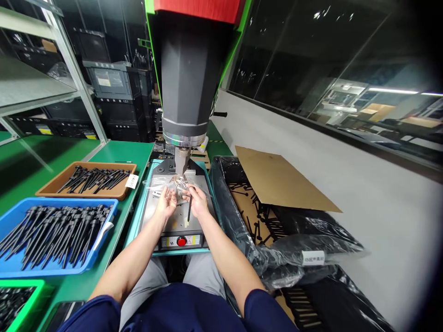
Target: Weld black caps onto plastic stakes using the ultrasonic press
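Note:
Under the machine's metal head point(182, 160), both of my hands are over the metal work plate point(178, 219). My right hand point(198, 202) grips a slim black rod point(189, 210) with a wider top end; the rod points down towards the plate. To its left, my left hand point(167, 203) is palm up with loosely curled fingers apart, and nothing plainly shows in it. Clear plastic film point(155, 183) spreads around the fixture just beyond my fingers. Glare on the film hides the details there.
On the left bench, an orange tray point(44, 188) and a blue tray point(69, 272) hold many black rods; a green bin point(34, 295) holds small black parts. A red button point(181, 240) faces me. At right, cardboard point(287, 180) partly covers a black-lined box point(224, 212) of rods.

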Demonstrator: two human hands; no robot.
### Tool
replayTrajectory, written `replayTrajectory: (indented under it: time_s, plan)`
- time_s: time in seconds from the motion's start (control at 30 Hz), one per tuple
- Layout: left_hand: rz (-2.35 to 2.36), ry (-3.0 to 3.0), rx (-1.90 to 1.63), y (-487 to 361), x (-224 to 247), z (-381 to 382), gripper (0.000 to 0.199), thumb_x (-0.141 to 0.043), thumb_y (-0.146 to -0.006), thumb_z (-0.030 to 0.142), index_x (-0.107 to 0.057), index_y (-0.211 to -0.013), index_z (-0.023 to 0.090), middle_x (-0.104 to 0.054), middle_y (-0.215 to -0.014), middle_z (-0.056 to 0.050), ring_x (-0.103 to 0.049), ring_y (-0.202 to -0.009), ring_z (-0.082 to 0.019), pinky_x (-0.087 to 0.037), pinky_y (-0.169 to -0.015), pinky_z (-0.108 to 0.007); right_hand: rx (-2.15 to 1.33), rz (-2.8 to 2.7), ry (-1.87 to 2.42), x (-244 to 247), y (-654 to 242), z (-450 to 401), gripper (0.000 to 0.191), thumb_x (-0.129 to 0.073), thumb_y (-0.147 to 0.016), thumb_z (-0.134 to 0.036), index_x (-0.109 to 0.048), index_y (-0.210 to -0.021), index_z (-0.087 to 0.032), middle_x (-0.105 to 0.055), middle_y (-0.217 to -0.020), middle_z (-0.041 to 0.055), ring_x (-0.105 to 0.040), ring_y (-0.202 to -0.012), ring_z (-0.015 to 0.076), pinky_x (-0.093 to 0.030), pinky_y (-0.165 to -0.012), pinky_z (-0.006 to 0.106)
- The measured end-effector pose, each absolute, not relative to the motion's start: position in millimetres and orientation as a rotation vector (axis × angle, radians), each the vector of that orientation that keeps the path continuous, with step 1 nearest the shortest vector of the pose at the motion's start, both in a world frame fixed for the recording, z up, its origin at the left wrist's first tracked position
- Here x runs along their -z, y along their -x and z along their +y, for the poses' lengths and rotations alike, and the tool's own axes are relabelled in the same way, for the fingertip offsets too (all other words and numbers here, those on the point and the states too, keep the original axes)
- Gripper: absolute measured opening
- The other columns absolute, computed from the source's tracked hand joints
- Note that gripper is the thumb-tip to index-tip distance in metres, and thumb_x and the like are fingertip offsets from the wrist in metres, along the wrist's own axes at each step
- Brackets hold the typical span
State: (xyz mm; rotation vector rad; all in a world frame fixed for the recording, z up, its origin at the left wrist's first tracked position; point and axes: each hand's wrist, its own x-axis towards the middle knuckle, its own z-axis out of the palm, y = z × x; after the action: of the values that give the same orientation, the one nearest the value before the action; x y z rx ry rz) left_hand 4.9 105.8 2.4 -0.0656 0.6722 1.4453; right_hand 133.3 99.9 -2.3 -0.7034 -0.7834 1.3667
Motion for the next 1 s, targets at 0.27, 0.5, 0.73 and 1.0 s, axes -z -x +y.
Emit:
replayTrajectory:
  time_s: [0.27,0.5,0.73,1.0]
  plan:
    - [0.48,0.02,-1.422,-15.0,-9.2,97.2,0.024,-0.047,-0.097,0.029,-0.059,-0.083,0.013,-0.052,-0.062,0.002,-0.045,-0.044,-0.003,-0.035,-0.036,-0.009,-1.462,-0.832,0.661,-2.0,-129.9,105.8,0.034,-0.078,-0.068,-0.041,-0.069,-0.094,-0.021,-0.068,-0.1,0.0035,-0.067,-0.078,0.0163,-0.057,-0.061,0.026]
    - [0.551,-0.075,-1.468,-0.7,-19.3,101.9,0.016,-0.051,-0.092,0.015,-0.057,-0.077,0.014,-0.055,-0.061,0.002,-0.051,-0.045,-0.004,-0.039,-0.038,-0.01,-1.556,-0.986,0.629,-3.1,-139.2,100.8,0.035,-0.079,-0.07,-0.04,-0.07,-0.099,-0.022,-0.066,-0.1,0.004,-0.067,-0.085,0.0176,-0.057,-0.06,0.025]
    - [0.706,-0.191,-1.631,24.7,-18.4,79.9,0.007,-0.056,-0.084,0.012,-0.059,-0.079,0.014,-0.071,-0.092,-0.009,-0.071,-0.089,-0.022,-0.061,-0.078,-0.034,-1.453,-0.749,0.585,8.7,-147.0,87.1,0.034,-0.078,-0.071,-0.039,-0.069,-0.101,-0.025,-0.062,-0.117,0.0045,-0.064,-0.093,0.0185,-0.053,-0.055,0.022]
    - [0.77,-0.106,-1.721,36.0,-11.9,73.4,0.01,-0.054,-0.086,0.011,-0.056,-0.077,0.015,-0.072,-0.091,-0.009,-0.072,-0.088,-0.018,-0.06,-0.077,-0.027,-1.274,-0.71,0.784,17.9,-151.8,67.1,0.031,-0.075,-0.072,-0.042,-0.07,-0.096,-0.022,-0.064,-0.115,0.0067,-0.064,-0.089,0.0182,-0.052,-0.052,0.021]
